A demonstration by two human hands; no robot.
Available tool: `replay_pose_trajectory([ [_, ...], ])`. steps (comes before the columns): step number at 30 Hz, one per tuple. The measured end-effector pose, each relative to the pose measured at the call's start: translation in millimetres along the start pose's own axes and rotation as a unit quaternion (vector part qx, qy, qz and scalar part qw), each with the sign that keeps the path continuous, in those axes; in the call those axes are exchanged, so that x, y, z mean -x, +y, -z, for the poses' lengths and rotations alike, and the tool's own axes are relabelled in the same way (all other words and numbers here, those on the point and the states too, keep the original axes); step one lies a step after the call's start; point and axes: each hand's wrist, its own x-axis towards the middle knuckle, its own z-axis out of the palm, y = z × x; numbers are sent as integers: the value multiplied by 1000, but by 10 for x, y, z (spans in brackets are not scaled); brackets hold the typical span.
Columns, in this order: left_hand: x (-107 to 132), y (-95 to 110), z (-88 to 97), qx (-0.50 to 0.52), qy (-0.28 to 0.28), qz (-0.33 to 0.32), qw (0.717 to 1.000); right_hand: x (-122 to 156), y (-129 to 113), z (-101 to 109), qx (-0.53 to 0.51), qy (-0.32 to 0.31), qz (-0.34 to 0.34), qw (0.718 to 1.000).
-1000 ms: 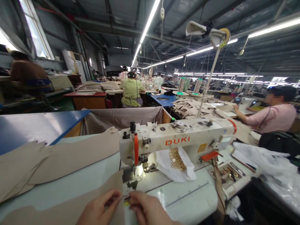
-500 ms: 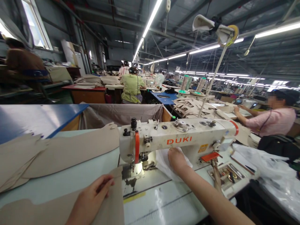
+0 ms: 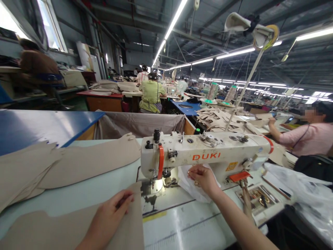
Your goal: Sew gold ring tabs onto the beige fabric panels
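Note:
A white DUKI sewing machine (image 3: 208, 154) stands on the pale table (image 3: 85, 194) in front of me. My left hand (image 3: 111, 217) rests on a tan fabric piece (image 3: 52, 232) at the near edge, fingertips curled and pressing it just left of the needle plate (image 3: 153, 187). My right hand (image 3: 203, 177) reaches under the machine arm into a white plastic bag (image 3: 192, 187), fingers pinched on small gold metal rings (image 3: 196, 183).
More tan cut pieces (image 3: 65, 166) lie stacked on the left of the table. A tray of small tools (image 3: 260, 198) sits at the right, beside clear plastic sheeting (image 3: 299, 187). A person in pink (image 3: 304, 133) works at the right; others sit at machines farther back.
My right hand left the fabric edge near my left hand, reached up into the white bag and now pinches rings there. The left hand stayed on the tan piece.

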Motion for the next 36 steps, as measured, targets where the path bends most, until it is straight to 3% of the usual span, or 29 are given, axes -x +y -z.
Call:
replay_pose_trajectory([
  [5, 35, 44, 17, 3, -11, -4, 1000, 307, -143, -70, -160, -32, 2, 987],
  [8, 60, 94, 31, 15, -21, -8, 1000, 457, -249, -143, -314, -56, -44, 947],
  [11, 88, 106, 33, 36, -23, -4, 999, 561, -361, -227, -381, -72, -78, 919],
  [16, 174, 32, 18, 65, -45, -18, 997, 684, -494, -432, -401, -107, -94, 905],
  [25, 342, 27, -31, 112, -78, -10, 991, 739, -499, -995, -389, -156, -133, 898],
  [32, 360, 23, -27, 100, -75, -31, 992, 686, -574, -1090, -412, -198, -153, 876],
  [36, 355, 13, -41, 103, -73, -24, 992, 664, -569, -1108, -405, -209, -111, 883],
])
